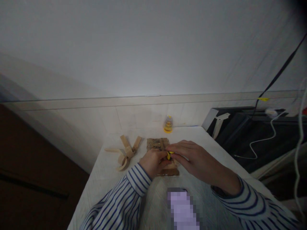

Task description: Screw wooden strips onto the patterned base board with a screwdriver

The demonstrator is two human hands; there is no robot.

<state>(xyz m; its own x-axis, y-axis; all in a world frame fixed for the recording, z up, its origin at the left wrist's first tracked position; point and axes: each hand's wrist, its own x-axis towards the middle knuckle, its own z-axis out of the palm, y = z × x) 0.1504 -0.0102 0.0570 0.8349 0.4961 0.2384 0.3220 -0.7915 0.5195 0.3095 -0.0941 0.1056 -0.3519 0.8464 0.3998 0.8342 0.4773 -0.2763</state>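
My left hand [153, 160] is closed over a flat brown wooden board [157, 143] lying on the white table [105, 172]. My right hand [192, 156] reaches in from the right, and its fingertips pinch a small yellow piece [169, 155] that sits between both hands. Part of the board is hidden under the hands. A loose heap of pale wooden pieces [126, 151] lies to the left of the board.
A small yellow and clear domed toy [168, 124] stands at the table's far edge by the tiled wall. White cables [266, 139] and a black cable [278, 75] run over a dark surface on the right. A blurred patch [182, 209] covers the table's near edge.
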